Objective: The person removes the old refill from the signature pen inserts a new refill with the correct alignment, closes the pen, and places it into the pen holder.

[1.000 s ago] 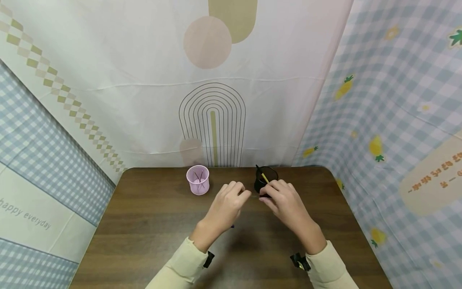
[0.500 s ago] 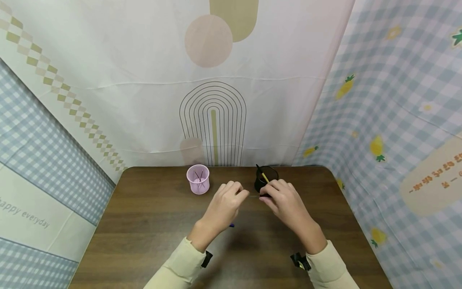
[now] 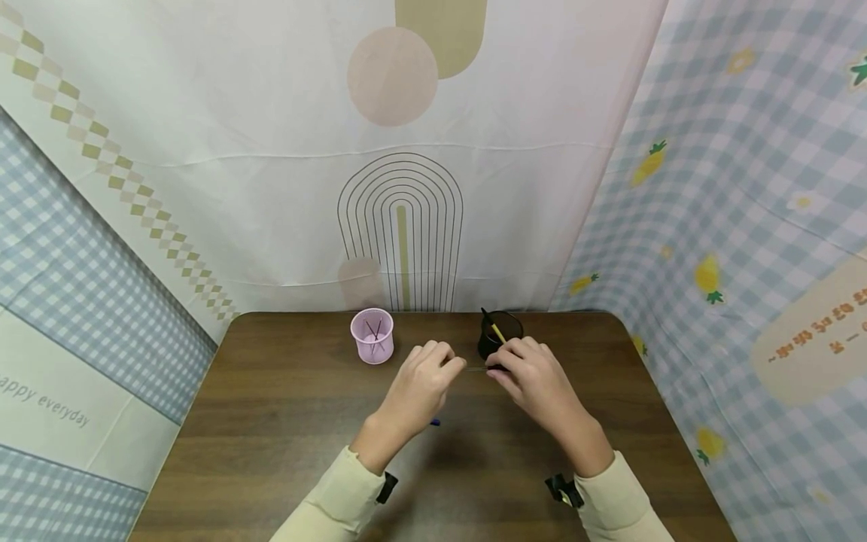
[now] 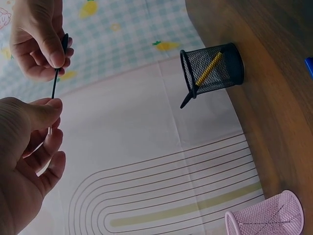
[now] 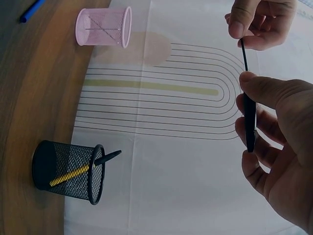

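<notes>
My left hand (image 3: 416, 385) pinches a thin dark rod, like a pen refill (image 4: 55, 84), between thumb and fingers. Its pale end peeks out below those fingers in the left wrist view. The right hand (image 3: 539, 382) grips a black pen barrel (image 5: 250, 117), tapered at one end, with the rod running out of its other end. Rod and barrel are in line, held above the table. How deep the rod sits in the barrel is hidden. Just beyond the right hand stands a black mesh pen cup (image 5: 68, 171) with a yellow-and-black pen (image 4: 209, 68) leaning in it.
A pink mesh cup (image 3: 372, 336) stands at the back of the brown table (image 3: 284, 429), with thin crossed lines showing inside. A blue pen-like piece (image 5: 32, 11) lies on the table, mostly hidden by the left hand in the head view. Patterned cloth (image 3: 291, 226) hangs behind.
My left hand has shifted slightly left, away from the right hand, so more of the thin rod shows between them. More of the blue piece shows too. The right hand has barely moved.
</notes>
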